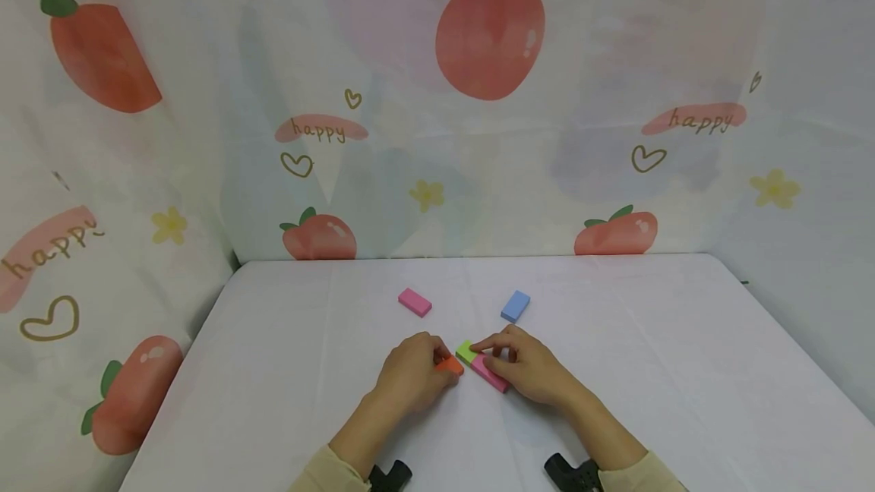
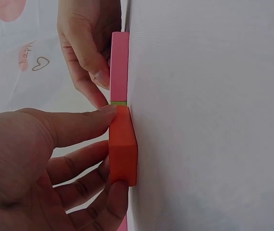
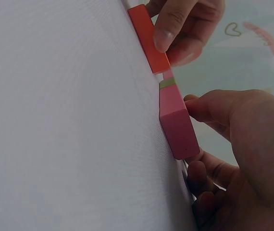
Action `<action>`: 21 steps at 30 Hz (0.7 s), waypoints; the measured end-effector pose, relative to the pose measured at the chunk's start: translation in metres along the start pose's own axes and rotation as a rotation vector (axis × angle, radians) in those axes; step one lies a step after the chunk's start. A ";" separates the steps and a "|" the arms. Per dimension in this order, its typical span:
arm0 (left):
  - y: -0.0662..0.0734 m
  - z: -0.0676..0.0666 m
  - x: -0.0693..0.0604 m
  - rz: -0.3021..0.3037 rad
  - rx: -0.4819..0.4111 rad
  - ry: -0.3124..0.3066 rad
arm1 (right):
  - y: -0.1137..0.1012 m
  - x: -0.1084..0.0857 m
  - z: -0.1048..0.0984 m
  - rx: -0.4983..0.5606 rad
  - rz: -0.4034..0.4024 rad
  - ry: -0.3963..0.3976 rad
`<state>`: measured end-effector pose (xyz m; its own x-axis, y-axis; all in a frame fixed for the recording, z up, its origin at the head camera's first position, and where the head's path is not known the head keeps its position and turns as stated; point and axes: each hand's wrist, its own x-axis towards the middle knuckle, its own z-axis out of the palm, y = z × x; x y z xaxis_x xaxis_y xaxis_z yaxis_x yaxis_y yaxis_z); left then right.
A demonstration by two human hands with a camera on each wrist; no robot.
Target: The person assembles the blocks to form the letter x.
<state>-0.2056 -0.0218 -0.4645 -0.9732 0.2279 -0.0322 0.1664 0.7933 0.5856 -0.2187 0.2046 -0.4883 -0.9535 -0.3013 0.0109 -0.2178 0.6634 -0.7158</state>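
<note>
My left hand (image 1: 413,372) pinches an orange block (image 1: 450,365) between thumb and fingers, low over the white table. Just to its right lie a green block (image 1: 465,352) and a pink block (image 1: 489,375), end to end in one slanting row. With thumb and fingertips my right hand (image 1: 533,370) holds the pink block, its index finger reaching onto the green one. In the right wrist view a small gap separates the orange block (image 3: 149,38) from the green block (image 3: 168,83). The right fingers partly cover the pink block's upper side.
Farther back on the table (image 1: 294,370) lie another pink block (image 1: 415,302) at left and a blue block (image 1: 516,306) at right. A printed cloth wall (image 1: 492,173) stands behind the table's far edge, and another runs along the left.
</note>
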 end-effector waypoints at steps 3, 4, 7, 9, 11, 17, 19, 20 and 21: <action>0.002 0.000 0.000 -0.009 -0.002 0.000 | 0.000 0.000 0.000 0.001 0.003 -0.001; 0.002 0.000 0.000 -0.013 -0.003 -0.001 | 0.000 0.000 0.000 0.002 0.007 -0.002; 0.003 0.001 0.000 -0.028 -0.008 -0.007 | -0.001 0.000 0.000 0.006 0.005 -0.003; 0.004 0.001 0.001 -0.035 -0.011 -0.010 | -0.002 -0.001 -0.001 0.006 0.005 -0.006; 0.004 0.002 0.001 -0.037 -0.009 -0.010 | -0.002 -0.001 -0.001 0.007 -0.001 -0.007; 0.005 0.003 0.002 -0.041 0.000 -0.009 | -0.003 -0.001 -0.002 0.011 0.004 -0.007; 0.005 0.003 0.001 -0.036 0.005 -0.006 | -0.002 -0.001 -0.002 0.012 0.006 -0.008; 0.005 0.003 0.001 -0.035 0.008 -0.004 | -0.002 -0.001 -0.002 0.013 0.008 -0.009; 0.006 0.003 0.001 -0.034 0.011 -0.002 | -0.002 -0.001 -0.001 0.013 0.008 -0.009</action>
<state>-0.2050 -0.0153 -0.4638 -0.9781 0.2012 -0.0534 0.1346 0.8068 0.5753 -0.2177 0.2044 -0.4857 -0.9532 -0.3022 -0.0007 -0.2076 0.6566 -0.7251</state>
